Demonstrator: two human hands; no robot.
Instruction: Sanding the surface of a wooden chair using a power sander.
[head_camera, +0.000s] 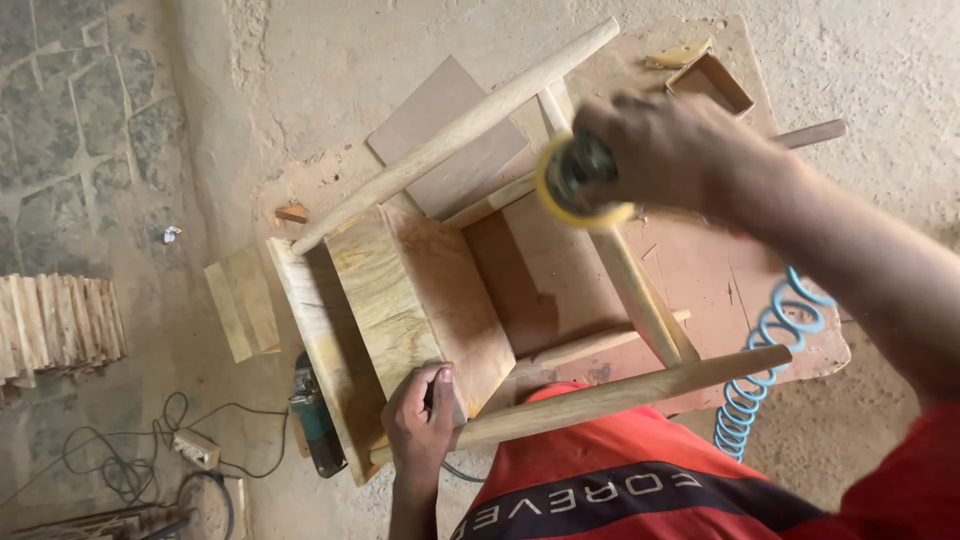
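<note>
Wooden chair lies on its side at centre on the board, sanding underway: right hand clamped on yellow-disc sander at 1 o'clock, left hand gripping seat edge at 6; next pass prob. needs steady bracing.

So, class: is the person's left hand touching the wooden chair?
Touching. The head view shows the left hand gripping the edge of the wooden chair, with its fingers curled over the seat board next to a round leg.
</note>
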